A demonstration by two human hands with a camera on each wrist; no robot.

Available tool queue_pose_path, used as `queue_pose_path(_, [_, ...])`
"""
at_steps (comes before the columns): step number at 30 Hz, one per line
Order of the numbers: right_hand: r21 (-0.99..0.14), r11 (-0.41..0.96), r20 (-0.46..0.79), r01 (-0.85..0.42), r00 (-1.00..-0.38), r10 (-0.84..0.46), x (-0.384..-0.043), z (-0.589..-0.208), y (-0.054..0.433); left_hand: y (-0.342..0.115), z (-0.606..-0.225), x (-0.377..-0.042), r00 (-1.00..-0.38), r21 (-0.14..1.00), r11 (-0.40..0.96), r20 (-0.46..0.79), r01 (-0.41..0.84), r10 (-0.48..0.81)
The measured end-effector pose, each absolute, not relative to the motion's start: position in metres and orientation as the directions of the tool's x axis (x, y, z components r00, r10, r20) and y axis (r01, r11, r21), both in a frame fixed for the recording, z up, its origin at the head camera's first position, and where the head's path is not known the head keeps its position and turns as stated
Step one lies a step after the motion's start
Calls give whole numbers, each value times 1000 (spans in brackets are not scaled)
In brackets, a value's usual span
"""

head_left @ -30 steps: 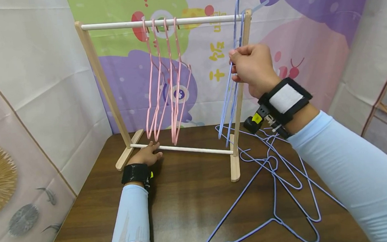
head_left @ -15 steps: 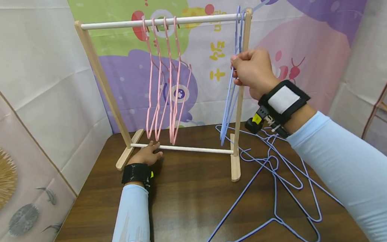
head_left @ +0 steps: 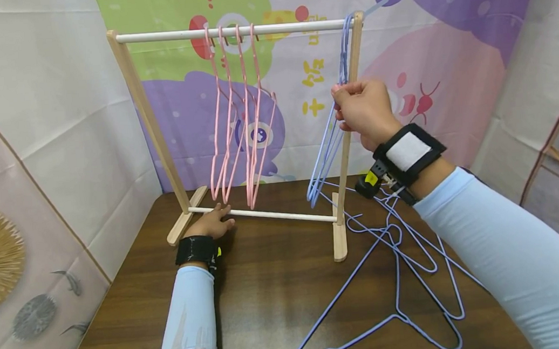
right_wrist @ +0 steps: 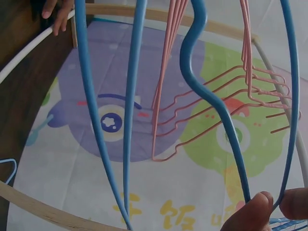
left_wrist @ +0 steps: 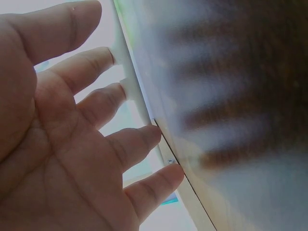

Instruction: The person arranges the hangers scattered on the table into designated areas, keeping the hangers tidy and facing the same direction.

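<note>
With thumb and fingers, my right hand (head_left: 366,106) pinches a blue wire hanger (right_wrist: 234,142) just below its neck. The hanger's hook is at the right end of the rack's white top rod (head_left: 298,27), close beside another blue hanger and the right post. In the right wrist view, the thumb (right_wrist: 250,211) is at the wire's bend. My left hand (head_left: 210,224) lies low at the left, fingers spread and fairly straight, fingertips at the white lower rod (head_left: 282,215). Several pink hangers (head_left: 244,74) hang from the top rod, left of its middle.
A loose, tangled pile of blue hangers (head_left: 396,280) lies on the brown table (head_left: 259,305), right of the rack. The rack's wooden left post (head_left: 146,113) stands on a foot. A cartoon-print cloth (head_left: 183,127) hangs behind.
My right hand has come down slightly with the blue hanger, whose hook dropped from above the top rod to its level. The hanger's lower end swung left. The left hand stayed put.
</note>
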State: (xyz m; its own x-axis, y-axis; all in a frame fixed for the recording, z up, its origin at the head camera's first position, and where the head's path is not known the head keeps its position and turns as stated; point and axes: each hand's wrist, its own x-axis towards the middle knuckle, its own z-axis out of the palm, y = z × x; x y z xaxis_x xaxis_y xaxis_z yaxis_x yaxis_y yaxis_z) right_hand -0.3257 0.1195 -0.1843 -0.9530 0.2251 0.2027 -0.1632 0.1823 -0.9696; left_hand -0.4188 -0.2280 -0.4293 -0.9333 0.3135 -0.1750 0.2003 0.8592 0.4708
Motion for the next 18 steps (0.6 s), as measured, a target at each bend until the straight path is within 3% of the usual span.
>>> queue_pose_path(8, [-975,136,205,-176,-948,243,-322,-190,126,-227,-428,-418,-933,473,857,-173,203,316])
queue_pose_path(18, [-964,181,234,-195,-945,230,-318,-207,146,-228,-429,-418,-932,469,862,-187,192,310])
